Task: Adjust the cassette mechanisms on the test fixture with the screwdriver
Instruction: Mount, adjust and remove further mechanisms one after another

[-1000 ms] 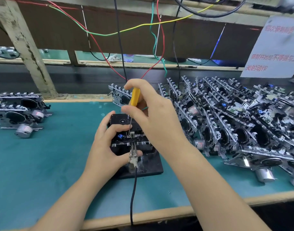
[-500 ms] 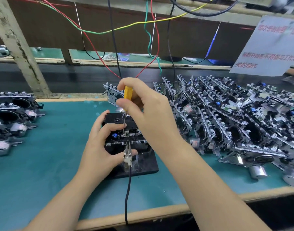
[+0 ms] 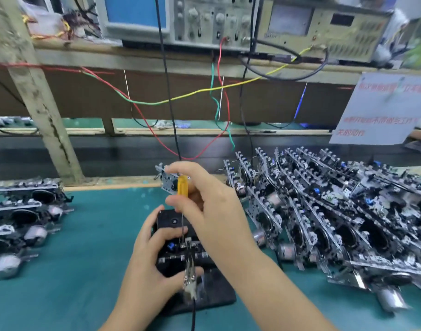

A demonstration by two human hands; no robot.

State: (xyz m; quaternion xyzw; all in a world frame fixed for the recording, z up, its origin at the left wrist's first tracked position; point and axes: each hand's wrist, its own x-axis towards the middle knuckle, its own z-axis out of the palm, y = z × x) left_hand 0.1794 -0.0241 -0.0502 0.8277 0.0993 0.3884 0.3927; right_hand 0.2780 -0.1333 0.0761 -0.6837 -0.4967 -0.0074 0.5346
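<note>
Fixture (image 3: 212, 297) mid-table; mechanism piles left (image 3: 21, 225) & right (image 3: 336, 223).

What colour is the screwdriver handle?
Yellow-orange; the screwdriver handle shows clearly in the head view, pinched in the right hand.

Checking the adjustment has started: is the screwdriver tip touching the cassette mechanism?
Cannot tell. The head view shows the screwdriver shaft running down to the cassette mechanism, but blur hides the tip.

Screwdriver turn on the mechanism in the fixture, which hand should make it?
Right. The right hand grips the yellow screwdriver, tip down on the mechanism; the left hand steadies it.
</note>
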